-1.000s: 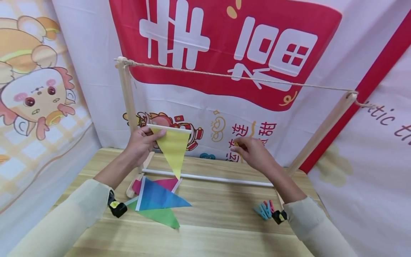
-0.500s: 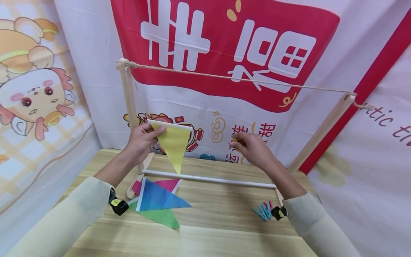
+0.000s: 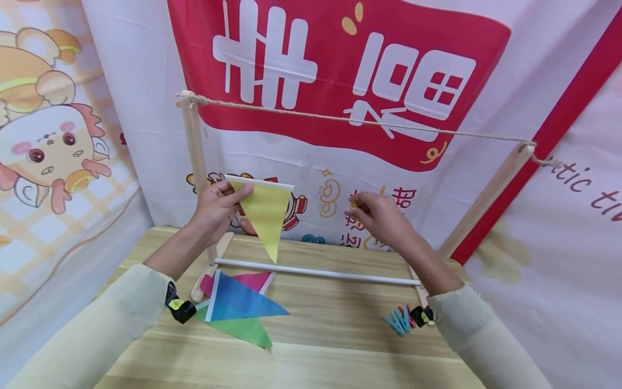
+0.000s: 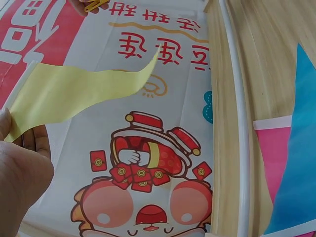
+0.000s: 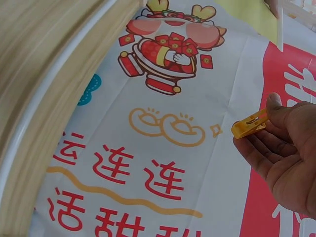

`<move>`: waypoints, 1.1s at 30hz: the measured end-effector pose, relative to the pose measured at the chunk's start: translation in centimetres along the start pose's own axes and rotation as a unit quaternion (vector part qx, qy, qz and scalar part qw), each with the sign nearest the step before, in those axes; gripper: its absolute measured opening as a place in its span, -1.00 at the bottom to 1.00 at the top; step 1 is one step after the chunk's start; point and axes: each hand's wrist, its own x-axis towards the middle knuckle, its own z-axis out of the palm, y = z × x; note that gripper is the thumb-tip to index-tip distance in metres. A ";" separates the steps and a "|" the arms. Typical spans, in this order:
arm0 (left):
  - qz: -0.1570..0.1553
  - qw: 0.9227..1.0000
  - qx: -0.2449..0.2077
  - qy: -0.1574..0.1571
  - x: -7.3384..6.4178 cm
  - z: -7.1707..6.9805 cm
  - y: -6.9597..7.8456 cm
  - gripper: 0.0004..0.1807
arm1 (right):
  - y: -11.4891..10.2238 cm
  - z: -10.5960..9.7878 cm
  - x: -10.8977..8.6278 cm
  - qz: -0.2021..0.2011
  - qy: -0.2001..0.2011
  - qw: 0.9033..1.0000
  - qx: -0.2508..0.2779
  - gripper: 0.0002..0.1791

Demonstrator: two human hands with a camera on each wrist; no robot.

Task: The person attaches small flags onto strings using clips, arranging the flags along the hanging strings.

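Note:
My left hand (image 3: 216, 210) pinches a yellow triangular pennant (image 3: 264, 210) near one end of its white top edge, so the point hangs downward. In the right wrist view, my right hand (image 5: 291, 148) holds a small yellow clothespin (image 5: 249, 124) between thumb and fingers. Above both hands a thin twine (image 3: 311, 115) runs between two wooden posts, apart from the pennant and the clothespin. On the table lie a blue pennant (image 3: 243, 297), a green pennant (image 3: 248, 329) and a pink pennant (image 3: 255, 280), overlapping one another.
Several blue and pink clothespins (image 3: 400, 320) lie at the table's right. A white rod (image 3: 316, 271) joins the feet of the left post (image 3: 194, 146) and right post (image 3: 491, 200). A printed cloth backdrop (image 3: 311, 156) hangs behind the wooden table (image 3: 335, 346).
My left hand has raised the yellow pennant a little toward the twine. My right hand, still holding the clothespin, has risen slightly too.

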 end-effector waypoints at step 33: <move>0.034 0.997 -0.063 -0.014 0.7 2.0 3.1 -0.64 | -2.7 -2.1 2.2 -0.030 0.022 0.999 0.004 -0.55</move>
